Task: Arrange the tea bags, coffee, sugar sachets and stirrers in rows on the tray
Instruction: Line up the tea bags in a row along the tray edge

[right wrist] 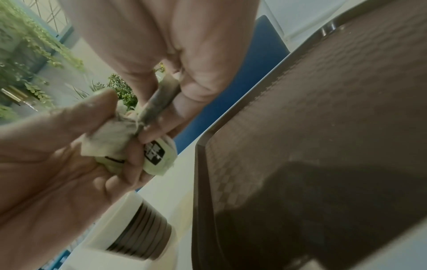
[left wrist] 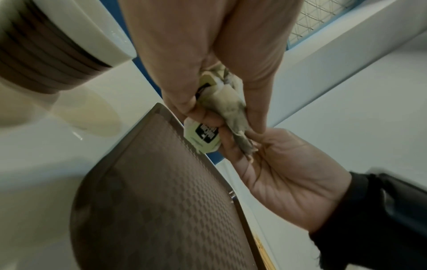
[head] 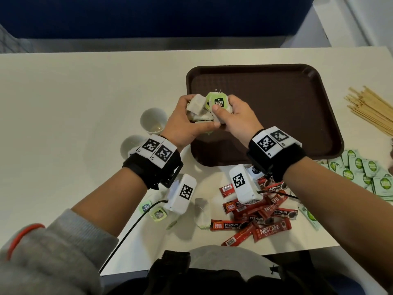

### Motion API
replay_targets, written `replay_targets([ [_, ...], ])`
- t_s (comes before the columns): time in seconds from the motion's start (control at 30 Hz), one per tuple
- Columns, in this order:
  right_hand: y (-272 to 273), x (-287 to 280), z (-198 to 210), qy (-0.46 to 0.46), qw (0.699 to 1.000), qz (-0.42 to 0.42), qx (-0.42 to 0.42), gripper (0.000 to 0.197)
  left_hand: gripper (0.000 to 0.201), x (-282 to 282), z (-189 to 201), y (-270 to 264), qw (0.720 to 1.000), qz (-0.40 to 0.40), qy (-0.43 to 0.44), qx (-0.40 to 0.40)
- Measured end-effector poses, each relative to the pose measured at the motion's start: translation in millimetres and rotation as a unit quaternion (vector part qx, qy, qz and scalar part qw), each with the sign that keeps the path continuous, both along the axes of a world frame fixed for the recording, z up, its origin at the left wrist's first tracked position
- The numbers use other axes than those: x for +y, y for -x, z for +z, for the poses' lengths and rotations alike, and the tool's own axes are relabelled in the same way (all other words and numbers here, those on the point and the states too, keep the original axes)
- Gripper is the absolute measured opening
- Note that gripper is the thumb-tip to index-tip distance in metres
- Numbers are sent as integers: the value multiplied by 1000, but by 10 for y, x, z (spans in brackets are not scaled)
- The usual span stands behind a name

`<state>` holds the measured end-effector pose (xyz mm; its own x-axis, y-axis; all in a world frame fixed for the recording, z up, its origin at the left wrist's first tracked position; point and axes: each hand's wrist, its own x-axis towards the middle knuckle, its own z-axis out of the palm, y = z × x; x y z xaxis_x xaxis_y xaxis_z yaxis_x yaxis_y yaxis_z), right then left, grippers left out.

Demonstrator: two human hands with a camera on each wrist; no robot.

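The green tea-bag tag (head: 219,102), pinched between both hands above the left edge of the tray (head: 297,70), reads "McCoy"; the line below it is half covered and unclear. In the wrist views the same tag's black label is too blurred to read.

Just below the tray's near edge lies the pile of red coffee sticks (head: 260,218) — several read "NESCAFE CLASSIC", others "Great Taste PREMIUM CLASSIC".

The white marker block on the right wristband (head: 274,143), over the tray's near edge, carries "R1" beside its black-and-white square codes.

Right of the tray's near corner, the green sachets (head: 361,169) bear round logos — their lettering is too small to read.
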<state>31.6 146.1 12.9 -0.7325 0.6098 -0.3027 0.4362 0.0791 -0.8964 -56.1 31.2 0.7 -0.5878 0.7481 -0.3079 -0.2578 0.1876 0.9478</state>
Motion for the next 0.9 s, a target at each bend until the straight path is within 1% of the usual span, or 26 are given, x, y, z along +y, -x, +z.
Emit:
replay_targets([
  [0.1,92,81,-35,12,1000,-6,10,45,68,99,9,32,999,10,3,43],
  [0.13,120,127,-77,18,1000,-7,10,51,65,139,8,46,999,16,5,52],
  [0.17,148,167,-93,27,1000,-8,13,51,62,185,3,62,998,23,10,59],
  [0.27,197,266,-46,77,996,-26,36,31,55,326,-11,100,996,56,29,64],
  [0.33,234,355,-55,116,992,-26,51,27,58,412,-13,135,994,82,36,63],
  [0.4,276,424,-43,129,990,-17,58,23,59,492,-15,185,993,101,37,50],
  [0.43,299,463,-32,113,992,-12,57,22,58,531,-24,213,992,114,32,35],
  [0.53,369,629,-63,12,999,-6,47,21,53,628,-32,287,988,155,22,1],
  [0.57,389,679,-79,4,999,-11,50,20,53,653,-38,314,986,164,21,-7],
  [0.67,448,801,-152,21,997,-13,67,10,53,718,-35,401,986,167,23,-11],
  [0.77,491,880,-204,29,997,6,75,7,48,792,-26,459,988,149,45,1],
  [0.83,524,913,-210,41,995,17,85,7,40,849,-27,477,988,145,57,-6],
  [0.9,557,948,-220,50,994,24,95,7,32,899,-17,506,985,150,80,7],
])
